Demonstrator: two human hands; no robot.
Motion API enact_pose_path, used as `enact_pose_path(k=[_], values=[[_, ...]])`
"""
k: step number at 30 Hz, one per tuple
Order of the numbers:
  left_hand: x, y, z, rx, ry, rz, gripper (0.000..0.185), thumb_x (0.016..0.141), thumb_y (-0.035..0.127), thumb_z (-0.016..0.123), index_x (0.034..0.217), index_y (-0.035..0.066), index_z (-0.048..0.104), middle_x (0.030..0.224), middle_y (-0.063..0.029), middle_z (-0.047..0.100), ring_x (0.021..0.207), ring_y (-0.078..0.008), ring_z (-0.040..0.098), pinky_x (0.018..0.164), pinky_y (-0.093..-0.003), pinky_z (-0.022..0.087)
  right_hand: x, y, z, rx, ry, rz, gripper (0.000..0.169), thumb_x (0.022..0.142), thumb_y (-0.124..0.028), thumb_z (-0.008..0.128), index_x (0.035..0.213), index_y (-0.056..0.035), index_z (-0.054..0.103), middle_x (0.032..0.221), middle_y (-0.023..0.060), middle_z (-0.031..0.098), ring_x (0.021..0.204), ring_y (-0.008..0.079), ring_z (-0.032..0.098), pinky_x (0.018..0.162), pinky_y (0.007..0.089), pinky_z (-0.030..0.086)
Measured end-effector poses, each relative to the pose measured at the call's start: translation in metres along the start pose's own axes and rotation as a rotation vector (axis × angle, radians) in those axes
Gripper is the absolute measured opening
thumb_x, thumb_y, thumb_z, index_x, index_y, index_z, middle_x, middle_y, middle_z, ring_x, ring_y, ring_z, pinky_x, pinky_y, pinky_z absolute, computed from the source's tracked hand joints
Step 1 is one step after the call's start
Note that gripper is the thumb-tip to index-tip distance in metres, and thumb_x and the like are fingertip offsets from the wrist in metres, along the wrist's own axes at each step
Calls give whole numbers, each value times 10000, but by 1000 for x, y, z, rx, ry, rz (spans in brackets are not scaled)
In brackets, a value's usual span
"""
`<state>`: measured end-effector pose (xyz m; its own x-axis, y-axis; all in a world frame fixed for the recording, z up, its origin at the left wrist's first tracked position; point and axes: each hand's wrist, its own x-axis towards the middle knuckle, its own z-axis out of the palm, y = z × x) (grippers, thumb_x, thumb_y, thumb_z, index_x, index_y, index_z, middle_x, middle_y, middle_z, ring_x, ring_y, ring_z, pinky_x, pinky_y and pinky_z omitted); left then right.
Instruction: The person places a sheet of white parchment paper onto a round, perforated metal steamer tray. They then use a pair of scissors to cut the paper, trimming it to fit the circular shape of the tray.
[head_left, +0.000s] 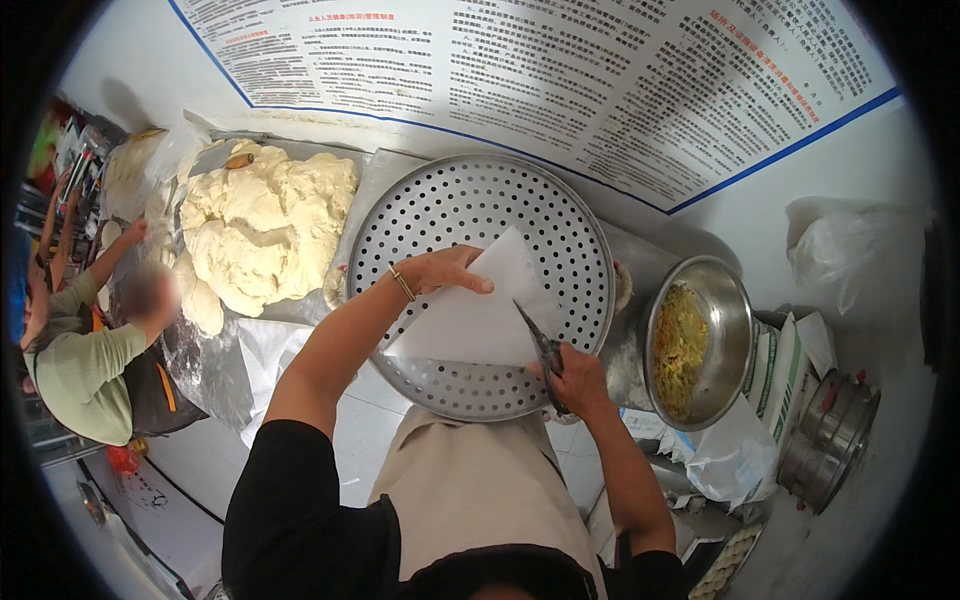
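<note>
A folded white sheet, likely paper or cloth (469, 330), lies in a rough triangle over a round perforated metal steamer tray (480, 191). My left hand (446, 271) grips the sheet near its upper left edge, thumb on top. In my right hand (579, 381) is a pair of dark scissors (551, 356), blades apart and pointing up-left over the sheet's right part. Whether the blades touch the sheet I cannot tell.
Left of the tray, a large mass of dough (270, 225) bears a dough scraper (212, 158). A metal bowl (731, 352) with yellow-green shredded food stands at right. Another person (90, 367) works at far left. A printed poster hangs on the wall behind.
</note>
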<state>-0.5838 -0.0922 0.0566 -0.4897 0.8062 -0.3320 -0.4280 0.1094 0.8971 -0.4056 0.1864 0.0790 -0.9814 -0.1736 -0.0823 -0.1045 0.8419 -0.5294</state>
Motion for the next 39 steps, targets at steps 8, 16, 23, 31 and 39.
enact_pose_path(k=[8, 16, 23, 31, 39], values=[[-3, 14, 30, -216, 112, 27, 473, 706, 98, 846, 1133, 28, 655, 1017, -48, 692, 888, -139, 656, 821, -309, 539, 3, -17, -26, 121, -133, 93, 548, 823, -536, 700, 786, -22, 511, 602, 134, 552, 588, 352, 602, 564, 427, 476], [-33, 49, 61, -196, 310, 115, 304, 750, 48, 807, 1040, 45, 716, 952, -37, 719, 829, -113, 673, 780, -290, 556, 6, -27, -65, 185, -199, -6, 522, 839, -495, 696, 823, -8, 508, 632, 150, 554, 612, 349, 588, 582, 417, 462], [-61, 70, 91, -110, 430, 204, 308, 751, 29, 800, 1049, 38, 718, 962, -39, 726, 825, -100, 672, 777, -274, 552, 6, -35, -96, 180, -319, -94, 453, 854, -407, 696, 877, -1, 497, 686, 174, 555, 658, 376, 576, 608, 442, 449], [-84, 79, 119, 57, 547, 307, 295, 758, 33, 799, 1042, 30, 720, 949, -42, 732, 825, -85, 666, 763, -264, 547, 3, -41, -119, 98, -343, -197, 452, 857, -433, 685, 899, -20, 508, 804, 186, 589, 765, 383, 597, 684, 455, 466], [-102, 97, 149, 161, 670, 335, 266, 759, 80, 816, 1006, 28, 732, 917, -37, 734, 792, -67, 657, 722, -250, 547, -8, -42, -136, 47, -300, -265, 492, 848, -470, 688, 915, -20, 499, 855, 186, 586, 827, 386, 587, 725, 453, 466]])
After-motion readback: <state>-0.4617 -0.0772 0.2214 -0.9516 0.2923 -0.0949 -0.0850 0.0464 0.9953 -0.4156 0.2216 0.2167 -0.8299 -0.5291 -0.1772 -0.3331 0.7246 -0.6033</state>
